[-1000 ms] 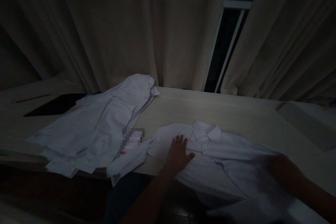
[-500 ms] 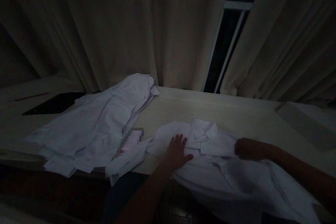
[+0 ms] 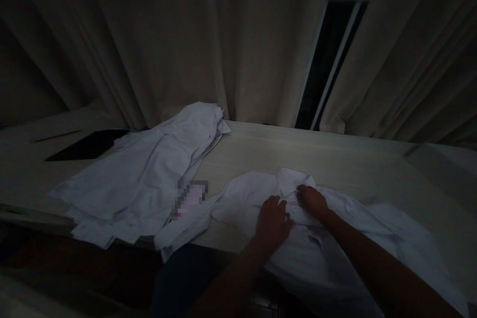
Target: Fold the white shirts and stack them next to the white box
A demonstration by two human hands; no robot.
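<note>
Shirt: a white collared shirt (image 3: pixel 335 238) lay front-up on the near part of the table (image 3: pixel 335 159), its collar pointing toward the curtains and its lower part hanging over the near edge toward the person.
Collar: the collar (image 3: pixel 292 179) sat at the far end of the shirt, just beyond both hands.
Left hand: the left hand (image 3: pixel 273 218) rested palm-down on the chest of the shirt, just left of the button line, fingers loosely together and laid flat, gripping nothing that could be seen.
Right hand: the right hand (image 3: pixel 313 200) lay on the shirt right below the collar, fingers curled down into the cloth; whether they pinched a fold or a button could not be told in the dim light.
Hands together: the two hands were close side by side, nearly touching, the right a little farther up the shirt.
Sleeve: the shirt's left-side sleeve (image 3: pixel 182 223) stretched out toward the pile and drooped off the table edge.
Pile: a heap of white clothes (image 3: pixel 149 174) lay on the left part of the table, well apart from the hands.
Dark slab: a flat black object (image 3: pixel 87 144) lay beyond the pile.
Backdrop: beige curtains (image 3: pixel 186 35) hung behind the table, parted at a dark window (image 3: pixel 335 49).
</note>
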